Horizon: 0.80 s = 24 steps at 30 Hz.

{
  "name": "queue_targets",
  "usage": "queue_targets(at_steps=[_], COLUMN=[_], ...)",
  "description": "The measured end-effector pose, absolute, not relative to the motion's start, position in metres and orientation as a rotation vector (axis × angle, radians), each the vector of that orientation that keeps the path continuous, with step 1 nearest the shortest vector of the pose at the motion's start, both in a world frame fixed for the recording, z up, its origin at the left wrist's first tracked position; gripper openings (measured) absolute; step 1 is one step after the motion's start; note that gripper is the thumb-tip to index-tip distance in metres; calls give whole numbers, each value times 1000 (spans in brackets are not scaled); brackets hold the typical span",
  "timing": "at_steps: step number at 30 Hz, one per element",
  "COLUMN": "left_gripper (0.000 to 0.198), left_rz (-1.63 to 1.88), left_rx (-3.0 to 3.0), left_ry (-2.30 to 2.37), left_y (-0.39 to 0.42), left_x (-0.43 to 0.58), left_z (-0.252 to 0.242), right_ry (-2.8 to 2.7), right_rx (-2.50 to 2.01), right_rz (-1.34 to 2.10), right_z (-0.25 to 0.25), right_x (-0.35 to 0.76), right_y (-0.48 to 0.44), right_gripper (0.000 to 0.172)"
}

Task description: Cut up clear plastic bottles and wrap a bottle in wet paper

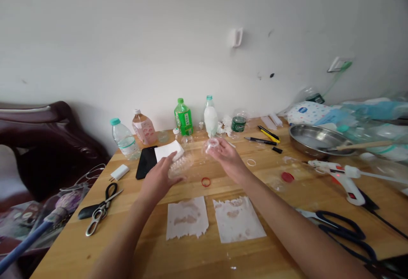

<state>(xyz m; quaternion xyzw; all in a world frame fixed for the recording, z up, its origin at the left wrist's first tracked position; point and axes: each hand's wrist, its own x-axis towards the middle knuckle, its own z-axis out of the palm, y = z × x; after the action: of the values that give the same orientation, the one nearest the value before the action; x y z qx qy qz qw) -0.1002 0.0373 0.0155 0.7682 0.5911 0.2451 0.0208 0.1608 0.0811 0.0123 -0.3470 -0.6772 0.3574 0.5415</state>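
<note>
Head view: left hand (160,177), right hand (227,158) apart, inside table edges (66,236).

Two bare hands (159,179) (228,159), slender fingers (168,160), uncovered wrists (245,176), long bare forearms (129,228) tapering toward the wrists

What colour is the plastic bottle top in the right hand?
The plastic bottle top has no colour: it's clear, as the head view shows.

Two hands (160,176) (228,156) — two stained sheets (187,218) (239,223), one glue gun (346,181).
</note>
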Motion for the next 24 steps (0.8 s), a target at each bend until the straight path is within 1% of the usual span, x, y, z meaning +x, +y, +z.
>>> queue_targets(at_steps=[2, 6, 10, 14, 16, 18, 24], left_gripper=[76, 69, 68, 69, 70, 70, 73], left_rz=[707, 884, 1006, 1008, 969, 880, 620], left_rx=[2455, 2426, 2408, 2448, 2499, 2585, 2762], left_ry=[1823, 1670, 1473, 1456, 1483, 1510, 1506], left_y=[36, 28, 22, 19, 17, 16, 15], left_x=[-90, -81, -80, -80, -80, -81, -80], left_z=[24, 25, 22, 24, 26, 27, 25], right_ry=[-1505, -1403, -1387, -1481, -1538, -1588, -1723], right_rx=[-756, -678, -636, -585, -579, -599, -762], right_rz=[933, 1059, 1155, 1262, 1279, 1263, 1149], right_z=[11, 11, 7, 5, 7, 11, 13], right_x=[161, 158, 151, 146, 147, 148, 149], right_y=[76, 64, 55, 50, 46, 43, 34], right_gripper=[45, 51, 45, 37, 36, 40, 42])
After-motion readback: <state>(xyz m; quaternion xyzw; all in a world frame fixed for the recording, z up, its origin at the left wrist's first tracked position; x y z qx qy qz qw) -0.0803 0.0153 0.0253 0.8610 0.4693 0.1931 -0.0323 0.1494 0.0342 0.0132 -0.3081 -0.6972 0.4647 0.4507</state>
